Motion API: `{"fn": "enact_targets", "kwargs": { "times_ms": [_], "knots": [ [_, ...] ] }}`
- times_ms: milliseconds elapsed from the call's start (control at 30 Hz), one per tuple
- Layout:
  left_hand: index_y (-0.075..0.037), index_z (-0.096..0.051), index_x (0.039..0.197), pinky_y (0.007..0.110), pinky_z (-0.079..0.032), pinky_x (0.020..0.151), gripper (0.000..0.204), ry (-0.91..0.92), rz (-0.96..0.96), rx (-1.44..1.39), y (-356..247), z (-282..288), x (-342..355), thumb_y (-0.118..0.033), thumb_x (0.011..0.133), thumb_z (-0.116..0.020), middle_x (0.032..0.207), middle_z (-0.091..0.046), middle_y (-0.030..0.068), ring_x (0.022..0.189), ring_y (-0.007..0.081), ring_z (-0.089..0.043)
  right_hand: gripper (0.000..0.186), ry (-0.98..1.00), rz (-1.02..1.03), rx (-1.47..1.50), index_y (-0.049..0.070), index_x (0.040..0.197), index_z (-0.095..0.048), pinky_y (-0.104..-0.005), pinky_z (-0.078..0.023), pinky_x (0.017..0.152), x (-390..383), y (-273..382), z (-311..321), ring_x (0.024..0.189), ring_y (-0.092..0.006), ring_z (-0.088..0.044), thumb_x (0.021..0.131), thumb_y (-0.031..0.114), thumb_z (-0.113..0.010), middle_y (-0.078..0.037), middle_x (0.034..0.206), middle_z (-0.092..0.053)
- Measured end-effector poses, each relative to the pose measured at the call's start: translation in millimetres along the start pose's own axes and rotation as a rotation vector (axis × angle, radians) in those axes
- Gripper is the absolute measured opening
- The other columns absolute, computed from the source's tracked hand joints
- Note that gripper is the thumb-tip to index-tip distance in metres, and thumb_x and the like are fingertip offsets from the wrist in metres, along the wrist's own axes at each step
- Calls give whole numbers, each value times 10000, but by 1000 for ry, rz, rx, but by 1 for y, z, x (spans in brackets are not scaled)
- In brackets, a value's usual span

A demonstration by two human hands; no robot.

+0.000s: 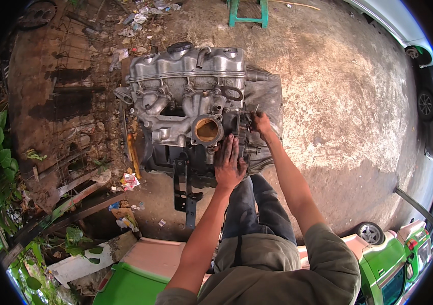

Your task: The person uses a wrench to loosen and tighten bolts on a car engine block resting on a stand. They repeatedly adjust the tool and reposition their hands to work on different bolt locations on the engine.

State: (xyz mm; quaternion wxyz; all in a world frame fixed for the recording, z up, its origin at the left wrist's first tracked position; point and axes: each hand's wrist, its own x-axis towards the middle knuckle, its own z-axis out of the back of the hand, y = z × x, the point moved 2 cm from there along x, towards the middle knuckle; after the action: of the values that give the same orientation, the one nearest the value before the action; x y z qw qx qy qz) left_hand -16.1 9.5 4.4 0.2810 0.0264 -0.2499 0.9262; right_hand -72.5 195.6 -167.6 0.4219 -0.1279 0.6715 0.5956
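Note:
A car engine (186,71) stands in front of me, with a ribbed silver top cover and a cast intake manifold (163,123). A round, brownish opening (206,129) sits on the manifold's near side. Flat against the engine, just right of that opening, lies my left hand (230,161), its darkened fingers stretched forward. At the engine's right end my right hand (261,124) is closed, and a thin metal rod (256,109) sticks up from its fingers. Most of that rod is hidden by the hand.
A black metal bracket (182,190) juts from the engine toward me. Behind stands a green plastic stool (248,14). Litter, rusty metal and leafy plants (0,152) lie along the left. Green vehicles (386,264) are near the lower edge, and a loose wheel (370,233) is at lower right.

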Motion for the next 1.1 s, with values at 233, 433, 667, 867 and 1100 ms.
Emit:
{"fn": "enact_targets", "kwargs": {
  "times_ms": [233,433,667,867,1100],
  "knots": [
    [-20,-416,1463,498,-316,1125,646,-56,11,-46,0,0,1,-202,846,-484,1518,-400,150,1352,346,-441,195,-239,632,-397,-35,1035,-602,-467,-504,738,-109,28,-4,856,-456,-643,953,142,-585,-251,901,-675],
    [-19,-400,1472,505,-300,1137,669,-37,14,-55,0,1,2,-193,832,-493,1533,-376,147,1364,341,-424,149,-300,629,-257,-19,1074,-608,-436,-497,834,-156,5,-8,972,-422,-644,983,65,-525,-227,1035,-676],
    [-20,-388,1478,509,-290,1144,682,-24,8,-36,0,0,1,-195,827,-490,1550,-345,145,1374,332,-411,213,-395,452,-206,6,992,-628,-370,-481,715,-122,-11,21,788,-274,-641,1023,174,-501,-171,880,-675],
    [-21,-385,1480,511,-290,1142,670,-31,1,-44,0,1,2,-192,839,-479,1549,-346,145,1378,334,-407,479,146,102,-37,-33,983,-659,-324,-440,626,-72,-7,18,679,-146,-525,974,441,-589,-46,772,-623],
    [-22,-380,1483,515,-295,1139,669,-37,-3,-58,0,1,1,-188,843,-481,1555,-340,146,1381,341,-402,475,249,94,-231,-59,1075,-649,-327,-462,690,-60,-8,10,764,-162,-554,943,398,-639,-82,848,-658]
  ]
}}
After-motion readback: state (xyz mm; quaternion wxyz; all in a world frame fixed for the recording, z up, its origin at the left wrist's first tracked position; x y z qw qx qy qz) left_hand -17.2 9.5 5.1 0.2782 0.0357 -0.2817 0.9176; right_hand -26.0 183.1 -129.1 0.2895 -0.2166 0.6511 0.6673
